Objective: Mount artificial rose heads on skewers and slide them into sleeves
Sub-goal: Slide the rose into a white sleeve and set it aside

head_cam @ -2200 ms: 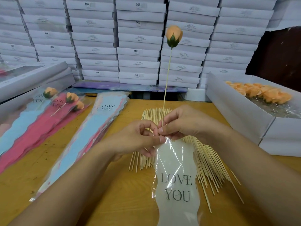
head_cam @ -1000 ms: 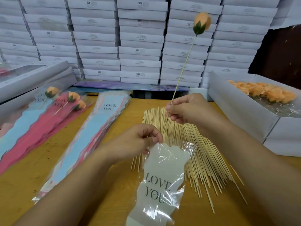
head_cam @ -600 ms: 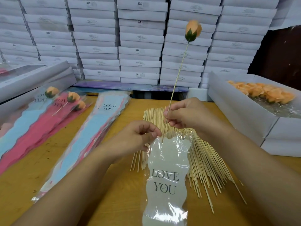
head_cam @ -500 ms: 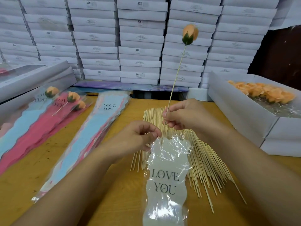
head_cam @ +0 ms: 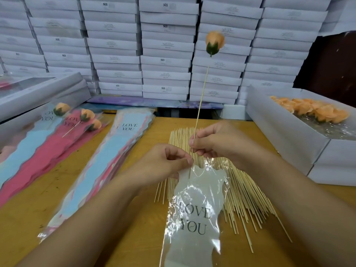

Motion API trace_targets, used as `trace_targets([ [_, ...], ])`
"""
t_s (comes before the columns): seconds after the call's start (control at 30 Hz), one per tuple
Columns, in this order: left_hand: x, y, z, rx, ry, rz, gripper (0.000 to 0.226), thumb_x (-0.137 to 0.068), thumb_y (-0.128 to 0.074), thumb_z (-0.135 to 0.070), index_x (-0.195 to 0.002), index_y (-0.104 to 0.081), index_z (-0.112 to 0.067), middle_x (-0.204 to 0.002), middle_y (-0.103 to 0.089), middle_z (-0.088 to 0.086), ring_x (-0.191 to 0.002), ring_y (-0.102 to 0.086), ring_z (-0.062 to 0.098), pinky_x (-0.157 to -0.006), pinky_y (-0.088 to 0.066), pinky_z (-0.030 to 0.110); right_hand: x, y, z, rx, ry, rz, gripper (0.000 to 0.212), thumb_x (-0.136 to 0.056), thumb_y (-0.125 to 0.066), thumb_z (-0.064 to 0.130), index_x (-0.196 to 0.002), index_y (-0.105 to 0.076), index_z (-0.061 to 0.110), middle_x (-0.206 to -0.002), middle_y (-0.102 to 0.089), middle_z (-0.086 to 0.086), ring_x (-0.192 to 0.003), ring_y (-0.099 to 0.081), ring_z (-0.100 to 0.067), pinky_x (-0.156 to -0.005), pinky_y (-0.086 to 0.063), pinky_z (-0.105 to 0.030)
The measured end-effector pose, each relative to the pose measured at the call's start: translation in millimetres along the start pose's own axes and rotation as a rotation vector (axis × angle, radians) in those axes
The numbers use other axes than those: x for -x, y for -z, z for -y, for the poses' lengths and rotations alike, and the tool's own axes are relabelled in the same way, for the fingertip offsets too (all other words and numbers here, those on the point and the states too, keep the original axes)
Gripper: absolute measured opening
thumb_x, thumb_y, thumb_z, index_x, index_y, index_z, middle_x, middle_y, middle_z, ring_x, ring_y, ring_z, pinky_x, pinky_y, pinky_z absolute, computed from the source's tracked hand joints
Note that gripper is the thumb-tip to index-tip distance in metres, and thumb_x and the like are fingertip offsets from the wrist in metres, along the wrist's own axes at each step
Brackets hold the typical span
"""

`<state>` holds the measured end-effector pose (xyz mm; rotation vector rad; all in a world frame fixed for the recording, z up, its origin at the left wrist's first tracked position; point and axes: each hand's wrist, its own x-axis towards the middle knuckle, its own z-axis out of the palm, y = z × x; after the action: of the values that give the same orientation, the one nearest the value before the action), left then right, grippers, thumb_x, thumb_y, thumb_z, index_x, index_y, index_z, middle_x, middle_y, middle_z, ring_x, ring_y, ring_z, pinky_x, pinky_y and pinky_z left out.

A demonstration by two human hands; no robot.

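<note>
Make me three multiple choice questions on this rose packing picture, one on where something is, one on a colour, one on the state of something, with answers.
1. Where does the open box of loose rose heads sit?
A. at the right of the table
B. at the left of the table
C. under the skewer pile

2. What colour is the rose head on the held skewer?
A. red
B. peach orange
C. white

3. What is the state of that skewer and the LOVE YOU sleeve?
A. fully inside
B. lying flat beside it
C. only its lower tip has entered the sleeve's mouth

Answers: 1 A, the box stands at the right edge. 2 B, its petals are peach above a green base. 3 C, the right hand pinches the skewer upright while the left hand holds the sleeve's top.
</note>
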<state>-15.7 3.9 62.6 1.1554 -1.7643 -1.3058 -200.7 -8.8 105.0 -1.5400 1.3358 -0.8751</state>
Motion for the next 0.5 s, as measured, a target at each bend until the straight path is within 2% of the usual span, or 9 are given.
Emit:
trace_targets([
  [0.1, -0.5, -0.3, 0.0, 0.021, 0.023, -0.029, 0.010, -0.094, -0.069, -0.022, -0.090, -0.078, -0.018, -0.088, -0.076, 0.006, -0.076, -0.067, 0.013, -0.068, -0.055, 0.023, -0.5, 0.1, -1.5, 0.045, -0.011, 0.026, 0.006, -0.079, -0.083, 0.015, -0.082, -0.078, 0.011, -0.074, -0.075, -0.003, -0.058, -0.063, -0.002, -0.053, -0.051, -0.015],
  [0.2, -0.7, -2.2, 0.4, 0.048, 0.032, -0.059, 0.010, -0.093, -0.070, -0.020, -0.092, -0.077, -0.014, -0.086, -0.073, 0.014, -0.074, -0.063, 0.017, -0.070, -0.053, 0.030, -0.5, 0.6, -1.1, 0.088, -0.021, 0.084, 0.007, -0.079, -0.083, 0.018, -0.083, -0.079, 0.013, -0.072, -0.074, 0.012, -0.063, -0.064, 0.002, -0.058, -0.052, -0.015],
  [0.27, -0.7, -4.7, 1.1, 0.053, 0.023, -0.090, 0.009, -0.091, -0.072, -0.019, -0.095, -0.076, -0.012, -0.080, -0.069, 0.019, -0.068, -0.058, 0.016, -0.066, -0.049, 0.028, -1.1, 0.2, -1.0, 0.107, -0.027, 0.098, 0.008, -0.079, -0.082, 0.018, -0.083, -0.079, 0.012, -0.077, -0.075, 0.015, -0.071, -0.066, 0.000, -0.065, -0.053, -0.020],
  [0.3, -0.8, -5.9, 1.8, 0.074, 0.023, -0.107, 0.009, -0.090, -0.073, -0.017, -0.097, -0.075, -0.011, -0.073, -0.067, 0.015, -0.064, -0.056, 0.013, -0.062, -0.047, 0.025, -1.3, -0.1, -0.8, 0.112, -0.030, 0.097, 0.008, -0.078, -0.082, 0.017, -0.083, -0.079, 0.013, -0.080, -0.075, 0.015, -0.075, -0.066, -0.002, -0.068, -0.053, -0.022],
  [0.4, -0.8, -9.4, 2.1, 0.173, 0.032, -0.141, 0.020, -0.086, -0.077, -0.010, -0.105, -0.071, -0.012, -0.068, -0.066, 0.005, -0.049, -0.053, 0.006, -0.048, -0.042, 0.017, -1.6, 0.1, 0.3, 0.114, -0.034, 0.080, 0.008, -0.077, -0.083, 0.017, -0.083, -0.079, 0.016, -0.089, -0.077, 0.007, -0.079, -0.067, -0.005, -0.072, -0.056, -0.024],
  [0.5, -0.8, -11.3, 1.0, 0.230, 0.035, -0.145, 0.041, -0.081, -0.080, -0.008, -0.116, -0.064, -0.020, -0.077, -0.076, 0.005, -0.055, -0.064, 0.007, -0.047, -0.046, 0.017, -2.1, 2.1, 1.1, 0.070, -0.031, 0.045, 0.010, -0.083, -0.079, 0.018, -0.090, -0.077, 0.012, -0.081, -0.077, 0.005, -0.072, -0.069, -0.006, -0.065, -0.056, -0.020],
])
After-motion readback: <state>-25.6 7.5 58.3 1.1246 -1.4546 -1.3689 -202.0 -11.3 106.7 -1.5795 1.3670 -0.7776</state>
